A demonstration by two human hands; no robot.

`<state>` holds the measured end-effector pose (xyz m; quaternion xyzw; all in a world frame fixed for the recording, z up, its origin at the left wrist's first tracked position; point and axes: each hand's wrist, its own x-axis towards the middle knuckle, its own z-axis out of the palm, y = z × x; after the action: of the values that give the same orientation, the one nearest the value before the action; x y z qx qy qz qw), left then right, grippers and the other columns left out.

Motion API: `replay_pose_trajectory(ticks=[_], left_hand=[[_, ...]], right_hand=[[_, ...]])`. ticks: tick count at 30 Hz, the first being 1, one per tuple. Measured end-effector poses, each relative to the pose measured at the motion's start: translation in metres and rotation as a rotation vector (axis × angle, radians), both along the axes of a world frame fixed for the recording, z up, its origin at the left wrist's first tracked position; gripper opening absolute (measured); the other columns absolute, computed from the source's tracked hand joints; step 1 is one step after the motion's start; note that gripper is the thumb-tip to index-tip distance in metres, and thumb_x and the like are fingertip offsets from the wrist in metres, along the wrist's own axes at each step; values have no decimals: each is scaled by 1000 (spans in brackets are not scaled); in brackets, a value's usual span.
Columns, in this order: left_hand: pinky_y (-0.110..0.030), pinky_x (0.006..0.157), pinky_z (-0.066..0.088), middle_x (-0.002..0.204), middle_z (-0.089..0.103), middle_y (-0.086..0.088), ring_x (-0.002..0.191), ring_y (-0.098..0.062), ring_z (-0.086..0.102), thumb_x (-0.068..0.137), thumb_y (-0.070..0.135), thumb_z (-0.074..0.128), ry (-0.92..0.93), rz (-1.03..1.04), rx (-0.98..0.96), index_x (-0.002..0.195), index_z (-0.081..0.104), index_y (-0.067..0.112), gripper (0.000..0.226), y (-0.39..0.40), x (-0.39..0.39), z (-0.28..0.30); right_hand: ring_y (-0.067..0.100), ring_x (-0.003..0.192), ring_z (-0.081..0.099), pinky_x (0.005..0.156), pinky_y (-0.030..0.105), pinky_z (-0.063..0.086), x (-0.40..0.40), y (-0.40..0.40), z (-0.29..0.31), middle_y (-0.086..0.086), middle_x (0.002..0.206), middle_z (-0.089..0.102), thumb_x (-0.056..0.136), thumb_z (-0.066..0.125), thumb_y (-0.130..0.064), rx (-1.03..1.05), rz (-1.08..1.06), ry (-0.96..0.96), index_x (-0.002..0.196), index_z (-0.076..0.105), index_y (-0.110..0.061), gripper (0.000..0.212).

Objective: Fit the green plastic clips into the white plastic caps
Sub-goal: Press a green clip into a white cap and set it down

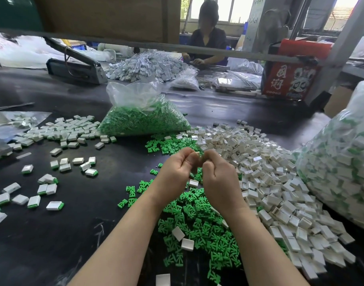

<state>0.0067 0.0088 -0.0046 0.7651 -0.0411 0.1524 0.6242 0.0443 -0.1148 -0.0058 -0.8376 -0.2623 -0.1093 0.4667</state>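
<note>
White cap (196,154), seemingly, pinched between left hand (177,170) and right hand (217,174).

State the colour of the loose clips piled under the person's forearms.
Bright green clips, clearest in the head view.

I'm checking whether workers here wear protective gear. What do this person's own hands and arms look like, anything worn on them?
Nothing worn shows. The left hand and right hand are bare, with no gloves, rings or finger cots in view. Both forearms are bare too, from wrist to the bottom edge of the picture: no sleeves, watch, bracelet or wristband. Any sleeve would begin beyond the picture's edge.
</note>
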Motion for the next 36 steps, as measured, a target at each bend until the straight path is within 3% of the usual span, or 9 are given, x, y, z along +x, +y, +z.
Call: replay_pose_trajectory(ticks=[3, 5, 7, 9, 13, 17, 24, 29, 36], left_hand=[[-17, 76, 44, 81, 61, 8, 78, -4, 53, 97, 36, 48, -51, 21, -46, 92, 62, 10, 29, 3, 1, 2], [-14, 80, 45, 87, 65, 11, 83, 0, 57, 91, 39, 50, -54, 19, -129, 96, 63, 17, 26, 3, 1, 2], [-14, 82, 47, 99, 69, 9, 91, 1, 63, 89, 38, 52, -37, 7, -183, 105, 64, 17, 28, 1, 1, 2], [-19, 78, 50, 108, 71, -2, 94, -7, 68, 90, 35, 52, -10, -20, -219, 113, 63, 13, 34, -2, 1, 2], [-28, 65, 47, 87, 69, -1, 73, -24, 55, 92, 31, 54, -11, -52, -237, 118, 64, 14, 32, -5, -1, 5], [-28, 62, 48, 67, 62, 14, 63, -10, 51, 94, 27, 60, -71, 20, -154, 107, 69, 16, 19, -4, 0, 8], [-20, 52, 47, 62, 67, 5, 52, -8, 53, 90, 13, 62, -102, 121, -185, 86, 71, 15, 11, -6, -3, 9], [-19, 50, 46, 59, 65, 1, 50, -10, 51, 90, 9, 61, -78, 148, -248, 85, 71, 7, 11, -7, -1, 9], [-19, 52, 51, 63, 71, 1, 55, -11, 67, 75, 17, 59, -62, 185, -306, 77, 72, 14, 13, -10, 2, 8]], right_hand=[[19, 57, 48, 57, 42, 40, 4, 0, 5, 5, 61, 54, 92, 37, -28, 310, 6, 298, 74, 60, -9, 35], [14, 52, 48, 50, 30, 41, 5, -2, 7, 7, 60, 55, 103, 35, -30, 434, 80, 498, 73, 65, -7, 48], [9, 47, 47, 44, 20, 36, 5, -4, 10, 6, 60, 59, 104, 31, -44, 489, 204, 681, 79, 67, -8, 57], [12, 54, 46, 50, 24, 31, 3, -3, 10, 6, 67, 61, 99, 30, -56, 499, 328, 767, 86, 67, -12, 59], [16, 61, 44, 56, 29, 29, 2, -1, 9, 7, 72, 60, 94, 38, -54, 573, 430, 787, 90, 63, -9, 51], [16, 61, 44, 56, 29, 28, 4, -2, 9, 9, 75, 60, 88, 47, -52, 625, 450, 807, 99, 67, -7, 50], [24, 74, 45, 59, 30, 29, 3, -2, 7, 21, 94, 61, 89, 50, -52, 558, 438, 763, 114, 66, -1, 59], [21, 71, 48, 59, 28, 33, 5, -2, 6, 14, 85, 63, 89, 51, -53, 548, 436, 767, 113, 58, 8, 67], [11, 60, 48, 52, 22, 31, 3, 0, 5, 6, 76, 65, 85, 56, -50, 543, 411, 730, 107, 70, -11, 47]])
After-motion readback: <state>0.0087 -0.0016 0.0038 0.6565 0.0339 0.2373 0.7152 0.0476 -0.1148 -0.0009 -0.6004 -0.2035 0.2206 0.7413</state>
